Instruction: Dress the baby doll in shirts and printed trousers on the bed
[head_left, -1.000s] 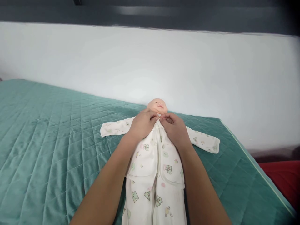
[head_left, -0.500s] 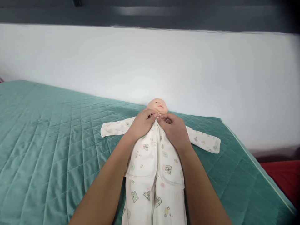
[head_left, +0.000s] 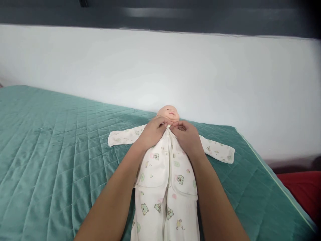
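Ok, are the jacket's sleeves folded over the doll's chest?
No, the sleeves of the white jacket lie stretched out to either side on the green quilt.

Wall: white, spans the far side from left to right; its surface is brightest around the middle. Band: dark grey, runs lengthwise above the wall, carries a pale sheen near the centre. Fitting: small, black, sits on the band left of centre. Quilt: green, stitched, with a soft sheen; its far edge runs along the wall. Edging: pale, borders the quilt's right side. Red item: lies at right, beyond the edging, partly out of view.
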`<move>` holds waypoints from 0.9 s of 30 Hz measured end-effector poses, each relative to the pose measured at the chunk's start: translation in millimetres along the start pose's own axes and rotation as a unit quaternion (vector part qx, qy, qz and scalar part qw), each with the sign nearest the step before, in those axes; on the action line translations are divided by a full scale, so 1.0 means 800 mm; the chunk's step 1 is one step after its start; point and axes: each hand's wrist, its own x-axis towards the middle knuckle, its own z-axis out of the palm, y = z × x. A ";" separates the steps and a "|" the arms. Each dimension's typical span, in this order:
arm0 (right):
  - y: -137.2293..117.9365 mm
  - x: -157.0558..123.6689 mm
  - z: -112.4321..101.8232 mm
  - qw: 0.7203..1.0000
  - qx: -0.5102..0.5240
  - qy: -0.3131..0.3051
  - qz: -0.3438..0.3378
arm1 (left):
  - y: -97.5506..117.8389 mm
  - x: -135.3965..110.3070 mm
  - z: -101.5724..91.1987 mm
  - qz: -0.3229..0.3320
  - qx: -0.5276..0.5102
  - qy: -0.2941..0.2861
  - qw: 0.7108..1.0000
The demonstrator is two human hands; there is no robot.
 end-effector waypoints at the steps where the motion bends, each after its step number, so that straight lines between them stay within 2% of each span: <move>1: 0.001 0.000 0.000 1.000 -0.002 0.003 -0.001 | 0.000 0.000 0.000 0.000 -0.001 -0.002 1.000; 7: 0.000 0.001 0.002 0.999 -0.030 0.024 -0.005 | -0.002 0.000 0.001 -0.008 -0.015 0.010 1.000; 11: -0.007 -0.010 0.000 0.997 -0.017 0.064 -0.040 | 0.006 -0.004 0.001 -0.030 -0.013 0.091 0.995; 13: -0.014 -0.025 -0.003 0.993 -0.018 0.091 -0.071 | 0.014 -0.012 0.001 -0.031 -0.015 0.137 0.990; 15: -0.020 -0.046 -0.005 0.989 -0.038 0.097 -0.101 | 0.022 -0.024 0.002 -0.037 -0.034 0.153 0.987; 19: -0.026 -0.093 -0.001 0.984 -0.117 0.058 -0.121 | 0.031 -0.058 0.006 -0.047 -0.021 0.128 0.990; 22: -0.024 -0.115 0.005 0.979 -0.156 0.058 -0.119 | 0.031 -0.076 0.006 -0.029 0.005 0.092 0.995; 27: -0.017 -0.110 0.003 0.981 -0.148 0.083 -0.097 | 0.026 -0.075 0.003 -0.046 -0.008 0.057 0.997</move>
